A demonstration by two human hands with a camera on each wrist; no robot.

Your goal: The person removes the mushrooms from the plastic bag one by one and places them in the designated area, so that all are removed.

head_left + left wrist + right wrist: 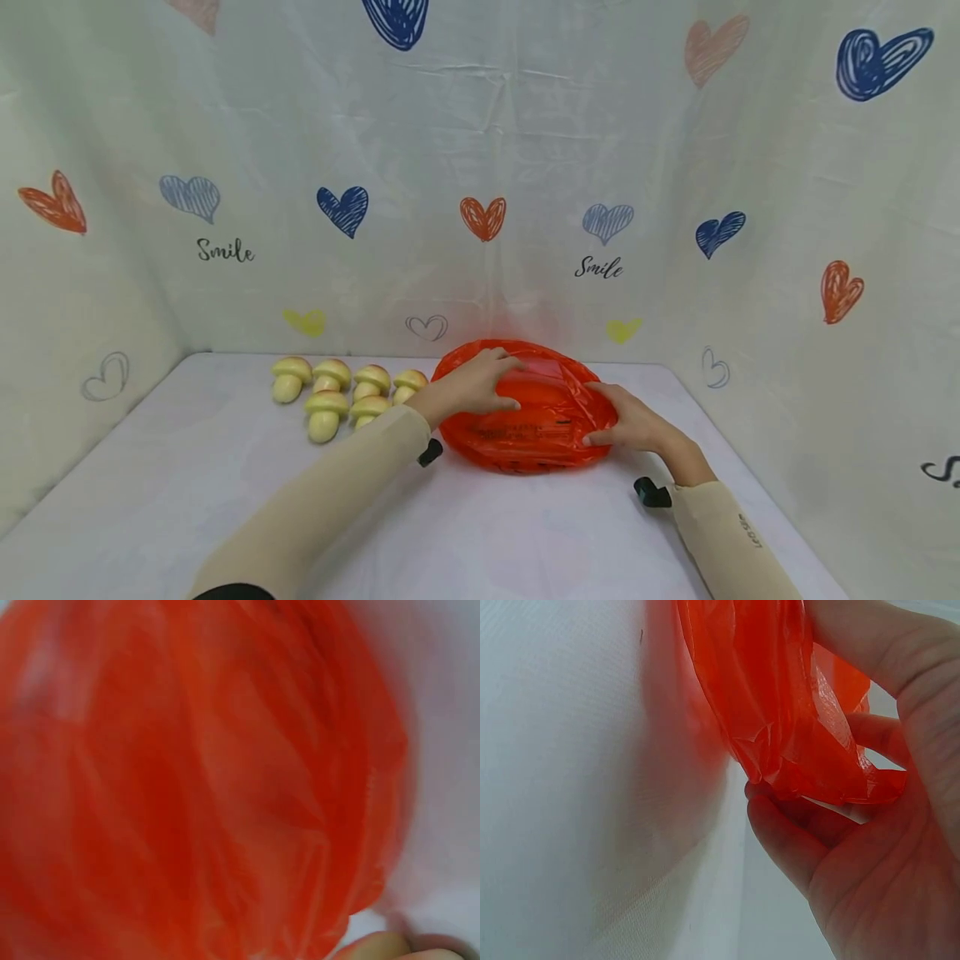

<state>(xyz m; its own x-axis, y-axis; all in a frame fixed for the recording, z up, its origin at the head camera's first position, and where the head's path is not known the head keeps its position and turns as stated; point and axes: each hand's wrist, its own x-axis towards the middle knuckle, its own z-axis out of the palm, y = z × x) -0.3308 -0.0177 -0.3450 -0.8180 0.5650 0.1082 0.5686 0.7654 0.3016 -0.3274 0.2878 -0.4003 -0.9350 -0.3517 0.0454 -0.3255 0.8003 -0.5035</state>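
Note:
A puffed-out, crinkled red plastic bag rests on the table near the back wall, with faint dark print on its front. My left hand reaches over the bag's upper left part with fingers loosely spread, and holds nothing. At the bag's right side my right hand grips its edge. In the right wrist view, the thumb lies on one side of the thin red plastic and the fingers are curled against the other. Blurred red plastic fills most of the left wrist view, where the left hand is out of sight.
Several pale yellow mushroom-shaped pieces with brownish cap tops stand in two rows left of the bag, partly behind the left forearm. The white table ends at a curtain printed with hearts, which also runs along both sides.

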